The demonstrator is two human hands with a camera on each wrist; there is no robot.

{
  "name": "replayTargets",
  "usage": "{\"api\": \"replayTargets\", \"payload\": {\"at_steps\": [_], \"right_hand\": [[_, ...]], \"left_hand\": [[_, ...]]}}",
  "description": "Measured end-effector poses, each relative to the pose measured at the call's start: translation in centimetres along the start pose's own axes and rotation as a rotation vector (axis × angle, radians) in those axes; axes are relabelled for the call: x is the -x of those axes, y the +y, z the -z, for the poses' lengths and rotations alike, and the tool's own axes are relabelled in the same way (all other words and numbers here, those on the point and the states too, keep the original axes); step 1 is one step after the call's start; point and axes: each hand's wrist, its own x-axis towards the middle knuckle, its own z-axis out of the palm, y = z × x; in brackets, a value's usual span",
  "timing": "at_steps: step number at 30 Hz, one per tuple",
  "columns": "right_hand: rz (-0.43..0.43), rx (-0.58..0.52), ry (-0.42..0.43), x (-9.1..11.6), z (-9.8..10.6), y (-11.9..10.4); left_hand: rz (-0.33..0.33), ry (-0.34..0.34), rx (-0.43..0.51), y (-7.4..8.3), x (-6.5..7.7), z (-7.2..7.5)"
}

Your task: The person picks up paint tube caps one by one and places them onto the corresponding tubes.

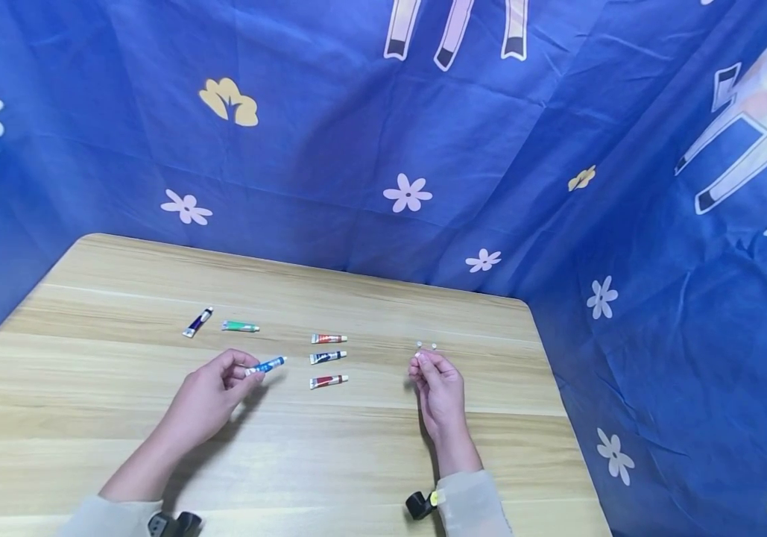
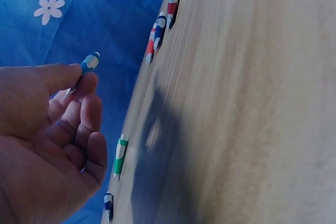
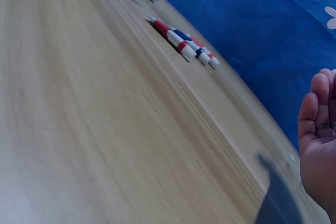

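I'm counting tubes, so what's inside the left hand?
The left hand pinches one blue tube. Its pale-tipped end sticks out; the part within the grip is covered.

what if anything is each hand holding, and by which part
The left hand pinches a blue tube by its body, tip free. The right hand pinches what looks like a white cap; exactly where is unclear.

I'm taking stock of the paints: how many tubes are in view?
6: a blue tube in the left hand; a dark tube and green tube beyond that hand; an orange tube, navy tube and red tube to its right.
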Motion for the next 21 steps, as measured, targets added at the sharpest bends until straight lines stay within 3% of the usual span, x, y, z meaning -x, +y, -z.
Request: {"api": "replayTargets", "payload": {"at_steps": [13,21], "right_hand": [[-0.034,0.002,-0.046,0.8,-1.0,1.1],[-0.09,0.034,-0.065,1.5,-1.9,1.9]], "left_hand": [[0.03,-0.07,0.059,0.8,0.3,-1.0],[0.013,-0.092,0.07,1.2,0.7,-2.2]]}}
